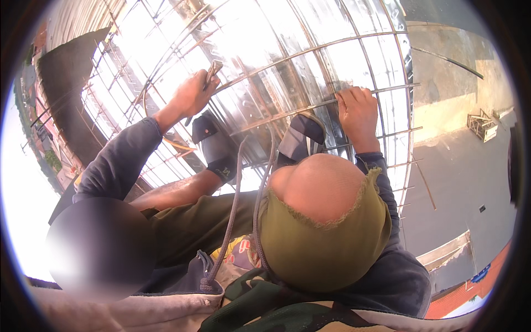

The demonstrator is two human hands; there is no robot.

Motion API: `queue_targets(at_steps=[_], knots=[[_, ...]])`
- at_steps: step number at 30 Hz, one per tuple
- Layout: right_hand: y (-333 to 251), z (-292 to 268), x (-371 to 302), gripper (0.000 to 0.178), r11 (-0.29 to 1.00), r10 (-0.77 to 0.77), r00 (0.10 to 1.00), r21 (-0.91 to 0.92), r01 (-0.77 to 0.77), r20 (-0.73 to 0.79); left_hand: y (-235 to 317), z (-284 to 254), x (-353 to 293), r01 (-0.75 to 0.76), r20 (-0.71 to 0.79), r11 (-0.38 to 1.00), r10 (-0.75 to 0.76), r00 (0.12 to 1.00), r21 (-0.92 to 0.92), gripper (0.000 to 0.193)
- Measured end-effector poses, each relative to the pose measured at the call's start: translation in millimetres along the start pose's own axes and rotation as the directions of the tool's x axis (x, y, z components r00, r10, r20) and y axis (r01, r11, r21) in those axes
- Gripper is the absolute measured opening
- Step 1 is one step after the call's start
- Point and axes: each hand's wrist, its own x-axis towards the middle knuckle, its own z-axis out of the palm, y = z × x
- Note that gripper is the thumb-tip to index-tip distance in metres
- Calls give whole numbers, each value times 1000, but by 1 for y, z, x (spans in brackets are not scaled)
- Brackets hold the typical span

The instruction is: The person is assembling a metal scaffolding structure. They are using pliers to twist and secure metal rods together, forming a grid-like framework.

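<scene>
My left hand (191, 94) is closed around a pair of metal pincers (214, 67), whose jaws point up and away beside a crossing of the steel bar mesh. On the right, my right hand (358, 113) bends its fingers over a thin steel rebar (398, 88) that runs across the sheet. Bright corrugated metal decking (265, 83) lies beneath the mesh and reflects strong glare. Between my hands are my two dark shoes, the left (213, 146) and the right (301, 135), planted on the decking among the bars.
Rebar ends stick out past the decking's right edge (410, 66). Beyond it, lower down, lies a grey floor (448, 177) with a small wooden frame (483, 126). At the left is a dark curved wall (72, 83). Two drawstrings (235, 188) hang in front of me.
</scene>
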Motion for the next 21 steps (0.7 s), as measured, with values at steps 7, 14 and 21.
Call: queue_targets(at_steps=[7, 14, 21], knots=[[-10, -3, 24, 7, 885, 247, 965, 385, -262, 88, 2, 4, -18, -173, -215, 965, 214, 953, 195, 53], [-41, -17, 63, 9, 250, 298, 928, 920, -301, 222, 118, -36, 25, -203, 124, 903, 267, 956, -378, 70], [-51, -17, 73, 5, 136, 230, 923, 928, -346, 310, 152, -14, 68, -175, -59, 473, 250, 966, -863, 41]])
